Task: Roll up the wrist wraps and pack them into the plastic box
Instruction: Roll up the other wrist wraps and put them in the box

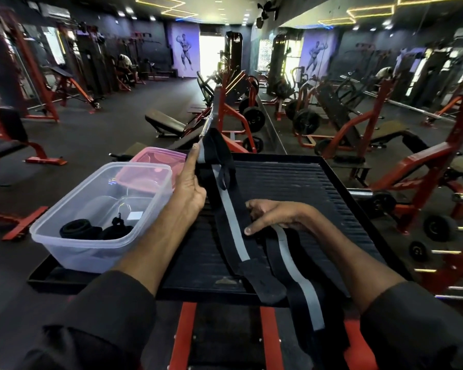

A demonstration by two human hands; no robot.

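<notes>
Left hand: my left hand [189,186] was closed on the far end of one wrist wrap [231,222], thumb [194,153] on top, lifting that end off the tabletop [305,182]; its grip held the wrap.
Right hand: my right hand [274,214] lay palm down on the same wrap near its middle, fingers pressing it flat; I could not tell whether that grip was closed around anything.
Held wrap: black with a grey stripe along its length, its long axis ran from far left to near right, the raised end pointing away from me and the near end lying flat by the tabletop's near edge.
Second wrap: another black, grey-striped wrap [302,279] lay just right of the first, partly under my right hand, long axis near to far, its near end hanging over the tabletop's near edge.
Plastic box: the clear plastic box [64,249] sat open on the left side of the tabletop, just left of my left forearm.
Inside the box: two rolled black wraps [80,228] lay side by side at its near end.
Lid: a pink lid [159,156] rested just beyond the box, on its far side.
</notes>
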